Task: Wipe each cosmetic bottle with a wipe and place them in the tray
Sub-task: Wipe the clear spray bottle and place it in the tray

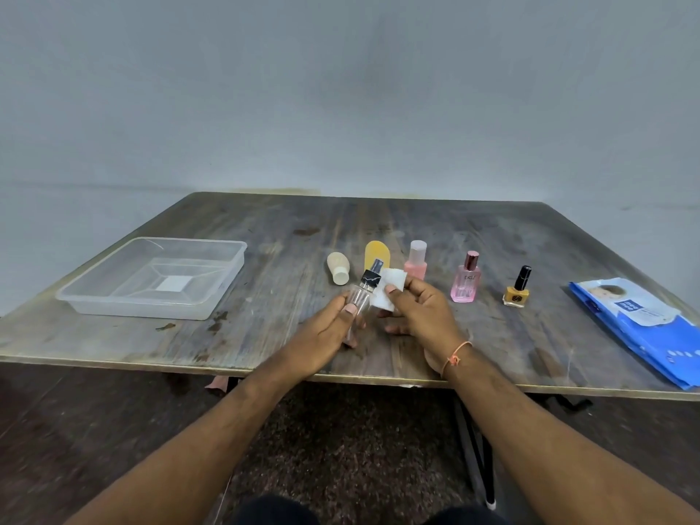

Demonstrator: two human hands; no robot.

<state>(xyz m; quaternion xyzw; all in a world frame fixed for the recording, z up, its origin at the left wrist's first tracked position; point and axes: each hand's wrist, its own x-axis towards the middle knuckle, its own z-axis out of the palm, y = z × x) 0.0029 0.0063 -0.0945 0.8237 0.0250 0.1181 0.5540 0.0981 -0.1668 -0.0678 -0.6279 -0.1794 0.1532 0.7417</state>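
On worn wood table (pixel 378 229) by grey wall, L hand (pixel 322 335) grips clear bottle (pixel 360 297), R hand (pixel 420 312) pinches wipe (pixel 390 289)

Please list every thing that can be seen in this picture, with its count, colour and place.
table: one, worn grey-brown wood, under everything
tray: one, clear plastic, left side
spray bottle: one, clear with black top, in left hand
wipe: one, white, in right hand
cream bottle: one, beige, lying behind the hands
yellow bottle: one, middle row
pink bottle with pale cap: one, middle row
pink perfume bottle: one, right of centre
nail polish: one, yellow, black cap
wipes pack: one, blue, right edge
left hand: grips spray bottle
right hand: pinches wipe
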